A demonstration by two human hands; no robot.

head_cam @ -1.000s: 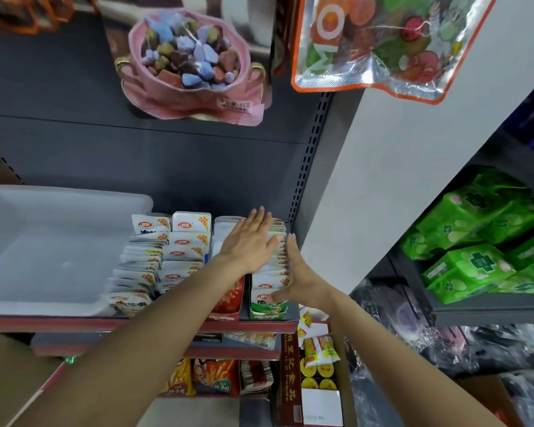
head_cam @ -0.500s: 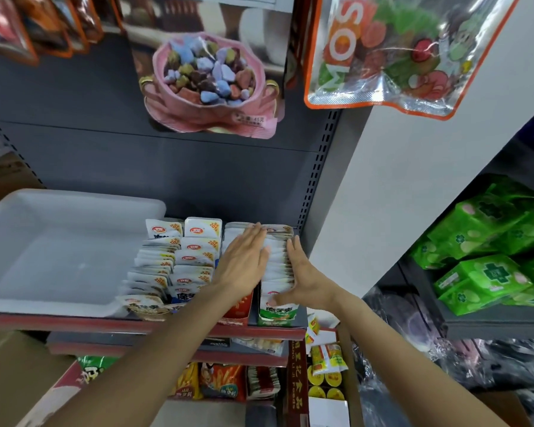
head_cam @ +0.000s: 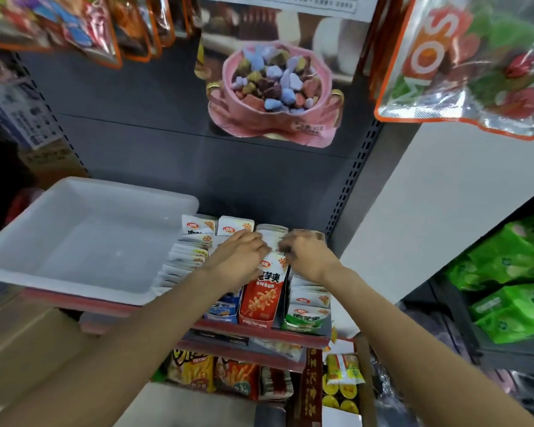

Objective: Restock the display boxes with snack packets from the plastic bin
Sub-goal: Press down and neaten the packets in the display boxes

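Three cardboard display boxes stand side by side on the red shelf (head_cam: 259,332): a blue one (head_cam: 222,308), a red one (head_cam: 259,300) and a green one (head_cam: 305,318). All hold upright rows of white snack packets (head_cam: 270,241). More white packets (head_cam: 188,257) stand in rows to the left. My left hand (head_cam: 238,257) and my right hand (head_cam: 305,254) sit close together over the red box's row. Their fingers curl down onto the packet tops, slightly blurred. The white plastic bin (head_cam: 90,235) sits left of the packets with nothing visible inside.
Large candy bags hang above: a pink bowl print (head_cam: 275,94) and a clear bag (head_cam: 463,63). A lower shelf holds yellow and orange snack bags (head_cam: 195,371). Green packs (head_cam: 506,272) fill the right-hand shelving. A white panel (head_cam: 429,195) divides the units.
Both hands went from lying flat on the packet rows to curling their fingers down into the packets, and they drew closer together. The camera tilted up slightly.
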